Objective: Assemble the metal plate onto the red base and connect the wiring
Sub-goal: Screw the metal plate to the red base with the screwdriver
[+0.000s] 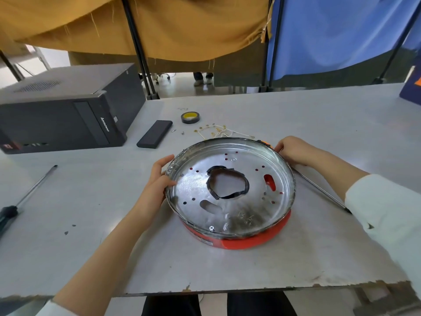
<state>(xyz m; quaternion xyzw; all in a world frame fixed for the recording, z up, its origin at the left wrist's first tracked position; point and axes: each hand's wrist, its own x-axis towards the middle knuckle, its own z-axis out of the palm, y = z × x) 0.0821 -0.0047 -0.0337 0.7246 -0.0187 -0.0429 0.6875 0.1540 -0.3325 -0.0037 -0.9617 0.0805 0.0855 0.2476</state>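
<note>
My left hand [157,179] and right hand [293,151] clasp opposite rims of the metal plate [230,185], which sits askew on the red base [250,238] — if I press unevenly, I judge it could slide and misalign the screw holes.

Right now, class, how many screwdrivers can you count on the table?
2. One screwdriver lies at the left of the table, its dark handle nearest the edge. The other lies right of the metal plate, partly hidden under the right forearm.
</note>
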